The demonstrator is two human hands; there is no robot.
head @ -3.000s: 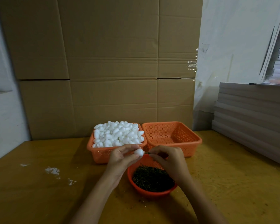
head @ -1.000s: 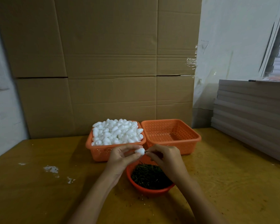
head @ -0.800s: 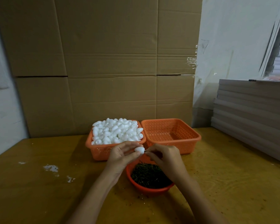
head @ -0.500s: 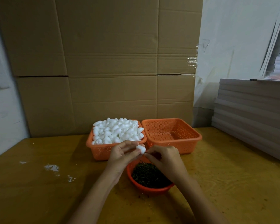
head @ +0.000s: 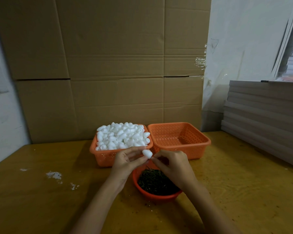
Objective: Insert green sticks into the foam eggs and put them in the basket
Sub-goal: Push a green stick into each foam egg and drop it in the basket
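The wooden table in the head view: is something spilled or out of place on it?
Yes: small white crumbs lie scattered on the left part of the brown wooden table, outside every container. They look like spilled bits, perhaps of foam. Nothing else stands out.

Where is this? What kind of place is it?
Probably a small workshop or packing room: big cardboard boxes stand behind the table, flat boards are stacked at the right, and an orange basket is heaped with foam eggs.
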